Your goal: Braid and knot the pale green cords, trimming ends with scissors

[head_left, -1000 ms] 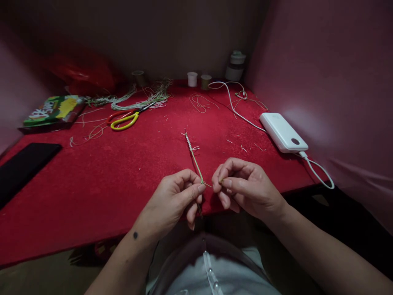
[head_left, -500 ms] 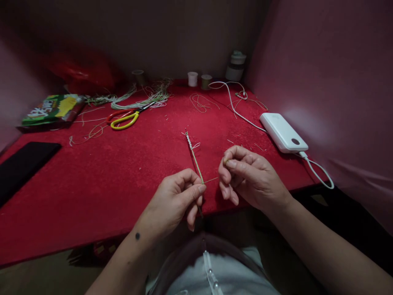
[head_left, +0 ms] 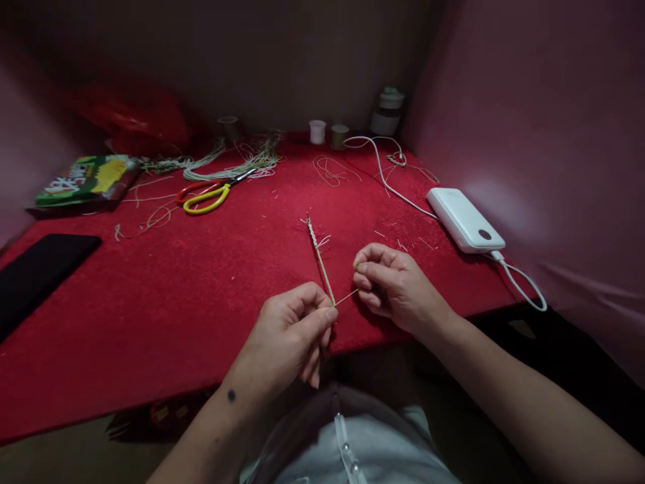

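A thin cord (head_left: 324, 270), greenish near me and braided white toward its far end, stretches away from me over the red cloth. My left hand (head_left: 297, 326) pinches its near end between thumb and index finger. From that pinch a fine thread (head_left: 346, 296) runs taut to the right into my right hand (head_left: 390, 279). The right fingers are curled closed round the thread, with a small olive-coloured bit at the thumb and fingertip. Short white thread ends stick out sideways from the braid. The loose ends under my left hand are mostly hidden.
Scissors (head_left: 206, 199) with red and yellow handles lie at the back left beside a bundle of threads (head_left: 242, 167). Thread spools (head_left: 317, 132) and a lidded bottle (head_left: 387, 113) stand behind. A white power bank (head_left: 464, 220) with its cable is right; a black flat object (head_left: 45, 275) lies left.
My right hand has moved slightly left, nearer my left hand, and its lower fingers have curled in on the thread. My left hand keeps its pinch, slightly lower.
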